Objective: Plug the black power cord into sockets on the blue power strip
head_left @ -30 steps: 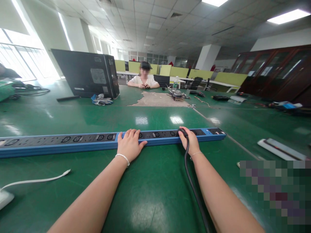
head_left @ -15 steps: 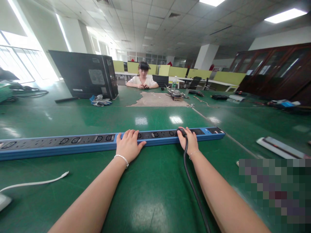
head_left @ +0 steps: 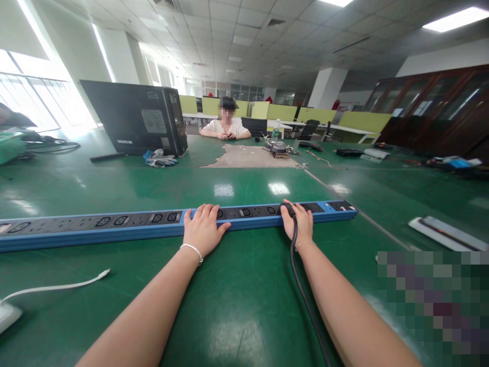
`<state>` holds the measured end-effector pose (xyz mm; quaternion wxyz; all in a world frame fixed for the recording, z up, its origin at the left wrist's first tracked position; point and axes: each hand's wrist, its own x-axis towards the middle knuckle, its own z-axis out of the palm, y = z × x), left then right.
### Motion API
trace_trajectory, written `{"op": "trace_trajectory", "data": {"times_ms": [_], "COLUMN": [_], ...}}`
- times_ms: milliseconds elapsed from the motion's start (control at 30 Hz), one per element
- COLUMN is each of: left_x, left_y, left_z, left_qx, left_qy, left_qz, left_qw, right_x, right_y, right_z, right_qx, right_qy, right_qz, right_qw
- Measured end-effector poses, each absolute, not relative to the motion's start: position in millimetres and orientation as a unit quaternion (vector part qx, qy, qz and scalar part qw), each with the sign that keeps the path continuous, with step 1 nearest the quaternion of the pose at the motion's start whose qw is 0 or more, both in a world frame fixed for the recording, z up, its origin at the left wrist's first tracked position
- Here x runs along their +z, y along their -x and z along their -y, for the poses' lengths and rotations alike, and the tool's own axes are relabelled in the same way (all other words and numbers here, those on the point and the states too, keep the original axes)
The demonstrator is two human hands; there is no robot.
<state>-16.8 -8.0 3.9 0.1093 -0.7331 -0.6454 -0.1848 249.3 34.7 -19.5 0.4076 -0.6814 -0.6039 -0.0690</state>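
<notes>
A long blue power strip (head_left: 126, 234) with a black row of sockets lies across the green table (head_left: 244, 285). My left hand (head_left: 203, 227) rests over its middle, fingers on the top face and thumb along the front side, gripping the strip. Toward the strip's right end, my right hand (head_left: 300, 221) is closed on a black plug (head_left: 287, 208) at the sockets. From that plug a black cable (head_left: 301, 285) runs down toward the bottom edge. Whether the plug is fully seated cannot be seen.
A black computer case (head_left: 133, 120) stands back left, with gloves (head_left: 160, 158) beside it. Across the table sits a person (head_left: 226, 125). Small metal parts (head_left: 280, 148) and a bottle (head_left: 275, 130) are behind. A white cable (head_left: 57, 288) lies front left, a white bar (head_left: 439, 232) right.
The whole view has shifted very slightly. Both hands stay at the same places on the strip, and the right hand still holds the plug.
</notes>
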Motion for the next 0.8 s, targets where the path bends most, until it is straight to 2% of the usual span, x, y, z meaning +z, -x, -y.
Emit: {"op": "trace_trajectory", "data": {"times_ms": [167, 433, 800], "left_x": [5.4, 3.6, 3.7], "left_y": [16.1, 17.3, 17.0], "left_z": [8.6, 7.4, 7.2], "left_qx": [-0.176, -0.183, -0.178], "left_qy": [0.732, 0.733, 0.732], "left_qz": [0.650, 0.645, 0.648], "left_qw": [0.105, 0.111, 0.113], "right_x": [-21.5, -23.4, -20.3], "right_y": [-248.1, -250.1, -248.2], "right_z": [-39.6, -40.3, -40.4], "right_qx": [-0.055, -0.070, -0.027], "right_qy": [0.680, 0.652, 0.653], "right_qz": [0.582, 0.616, 0.598], "right_qw": [0.442, 0.437, 0.465]}}
